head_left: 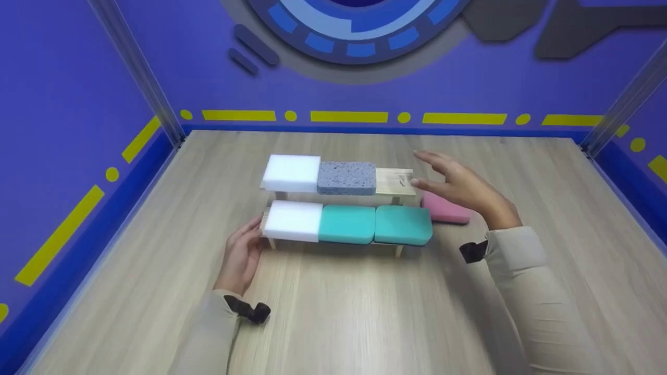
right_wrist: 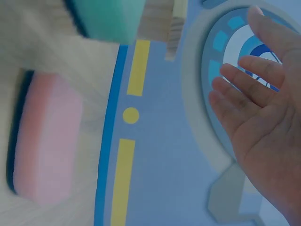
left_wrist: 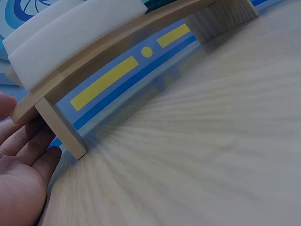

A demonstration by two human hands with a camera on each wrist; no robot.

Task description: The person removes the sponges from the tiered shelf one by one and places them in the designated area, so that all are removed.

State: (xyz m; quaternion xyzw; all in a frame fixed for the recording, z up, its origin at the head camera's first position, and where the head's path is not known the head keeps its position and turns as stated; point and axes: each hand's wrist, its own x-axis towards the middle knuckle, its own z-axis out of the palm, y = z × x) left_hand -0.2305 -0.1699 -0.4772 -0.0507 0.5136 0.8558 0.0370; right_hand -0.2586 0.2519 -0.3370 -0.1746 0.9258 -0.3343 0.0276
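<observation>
My left hand point(head_left: 243, 252) holds the left end of the front wooden shelf point(left_wrist: 75, 77), its thumb at the board's end and its fingers beneath, beside the leg. On that shelf lie a white sponge point(head_left: 293, 221) and two green sponges, one in the middle point(head_left: 347, 224) and one at the right end point(head_left: 403, 225). The rear wooden shelf point(head_left: 394, 181) carries another white sponge point(head_left: 292, 173) and a grey speckled sponge point(head_left: 347, 177); its right end is bare wood. Beside that end my right hand point(head_left: 458, 182) hovers with fingers extended, holding nothing.
A pink sponge point(head_left: 445, 208) with a dark underside lies on the table point(head_left: 333, 312), right of the shelves. Blue wall panels point(head_left: 354, 99) with yellow marks enclose the back and sides of the table.
</observation>
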